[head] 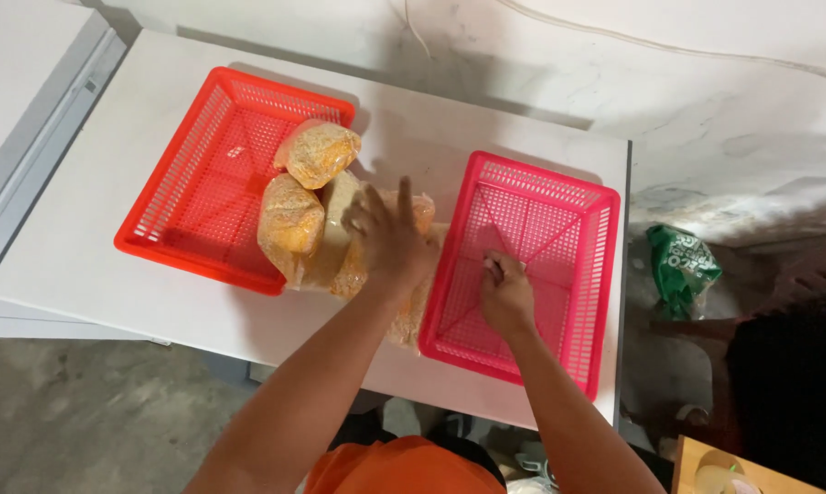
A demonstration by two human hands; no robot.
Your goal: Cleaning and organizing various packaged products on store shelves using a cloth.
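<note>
A pile of clear plastic bags filled with orange-yellow crumbs (289, 224) lay in the middle of a white worktop (84, 265), slumped between two plastic mesh baskets. Two bags leaned over the right-hand corner of the orange-red basket (203, 174) on the left; the topmost bag (319, 153) rested on that basket's rim. More bags lay on the worktop beneath the person's left hand (390, 233), reaching down along the pink basket's left wall.

The left hand hovered over or rested on the pile, fingers spread wide and palm down, its grip open and closed round nothing. Whether it touched the bags could not be told. The right hand (506, 291) sat inside the pink basket (532, 265) on the right, fingers curled together in a loose fist against the mesh floor; whether it pinched anything could not be told. That basket otherwise held nothing visible.

Judging from this, the bags looked soft and slippery, so a broad grip round one bag's middle would hold better than a fingertip pinch at a corner, and taking the loose bags nearest the pink basket first would keep the leaning ones from sliding.

Beyond the worktop's right edge, a green printed bag (683, 265) lay on the concrete floor.
</note>
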